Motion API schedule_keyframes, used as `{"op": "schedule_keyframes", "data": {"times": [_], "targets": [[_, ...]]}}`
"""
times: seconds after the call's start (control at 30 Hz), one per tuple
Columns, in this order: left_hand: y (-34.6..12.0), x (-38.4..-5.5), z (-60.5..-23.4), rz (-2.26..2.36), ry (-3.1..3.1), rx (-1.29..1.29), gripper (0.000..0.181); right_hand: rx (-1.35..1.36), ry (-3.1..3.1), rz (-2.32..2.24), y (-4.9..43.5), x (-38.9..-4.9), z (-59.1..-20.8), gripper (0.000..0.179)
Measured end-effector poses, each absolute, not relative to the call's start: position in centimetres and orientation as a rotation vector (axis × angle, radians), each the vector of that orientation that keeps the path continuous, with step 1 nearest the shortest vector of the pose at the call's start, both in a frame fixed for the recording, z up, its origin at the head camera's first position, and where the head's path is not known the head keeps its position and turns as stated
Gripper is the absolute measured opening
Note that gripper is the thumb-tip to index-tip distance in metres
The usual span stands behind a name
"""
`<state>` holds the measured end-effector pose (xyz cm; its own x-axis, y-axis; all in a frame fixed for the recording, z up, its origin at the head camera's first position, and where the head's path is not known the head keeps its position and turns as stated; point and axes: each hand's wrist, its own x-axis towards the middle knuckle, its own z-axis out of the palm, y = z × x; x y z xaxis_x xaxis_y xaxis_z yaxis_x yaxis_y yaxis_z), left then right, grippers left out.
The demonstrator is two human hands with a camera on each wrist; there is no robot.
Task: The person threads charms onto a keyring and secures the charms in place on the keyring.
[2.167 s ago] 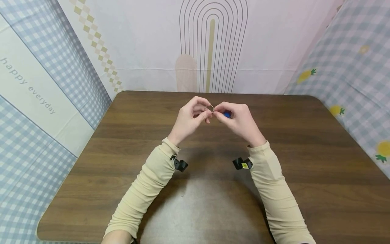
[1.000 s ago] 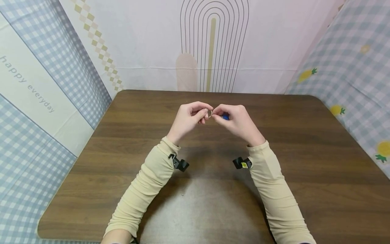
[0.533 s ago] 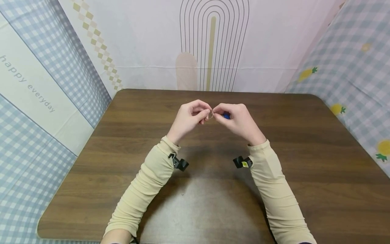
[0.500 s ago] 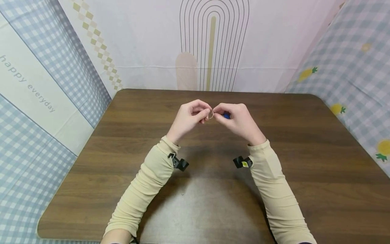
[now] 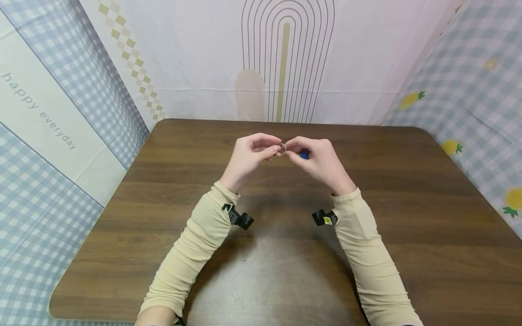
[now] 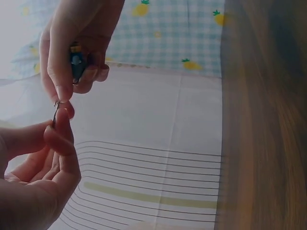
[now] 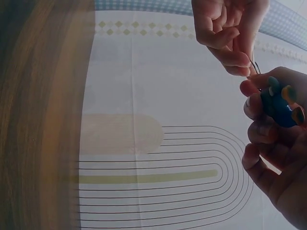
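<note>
Above the middle of the table, a thin metal key ring (image 5: 285, 149) bridges both hands. My left hand (image 5: 248, 156) pinches one side of it between thumb and index finger. At its other side, my right hand (image 5: 320, 158) pinches with thumb and index fingertips; what exactly they grip there is covered. A small blue figure charm (image 7: 279, 106), with green and orange parts, lies within the right hand's curled fingers. Seen from the left wrist, the ring (image 6: 55, 113) appears nearly edge-on between the fingertips. Whether the charm is joined to the ring cannot be seen.
Both forearms, in pale sleeves with black wrist cameras (image 5: 243, 220), reach over the brown wooden table (image 5: 183, 158). A white patterned cloth (image 5: 195, 59) hangs behind the far edge. Checked cloths stand at the left and right sides.
The left hand has shifted slightly left and its lower fingers show less. The ring has turned between the fingertips, and its loop now shows rounder. The right hand has stayed nearly in place.
</note>
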<state>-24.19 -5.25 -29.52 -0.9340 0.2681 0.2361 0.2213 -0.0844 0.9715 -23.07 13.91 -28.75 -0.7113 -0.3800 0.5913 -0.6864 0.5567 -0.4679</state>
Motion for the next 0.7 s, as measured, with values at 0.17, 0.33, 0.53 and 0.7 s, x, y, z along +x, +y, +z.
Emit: {"op": "schedule_keyframes", "data": {"times": [0.17,0.33,0.53,0.7], "targets": [[-5.21,-24.15,-29.54,2.232,2.139,0.557,0.019,0.873,-2.374,0.986,13.87,-23.03,-28.72,0.007],[-5.07,-24.28,-29.63,2.205,2.142,0.553,0.018,0.883,-2.396,0.949,13.83,-23.08,-28.65,0.005],[-4.92,-24.16,-29.49,2.182,2.062,0.495,0.025,0.892,-2.43,0.931,13.76,-23.11,-28.73,0.005],[-4.78,-24.05,-29.49,2.217,2.048,0.45,0.031,0.88,-2.431,0.952,13.7,-23.1,-28.78,0.004]]}}
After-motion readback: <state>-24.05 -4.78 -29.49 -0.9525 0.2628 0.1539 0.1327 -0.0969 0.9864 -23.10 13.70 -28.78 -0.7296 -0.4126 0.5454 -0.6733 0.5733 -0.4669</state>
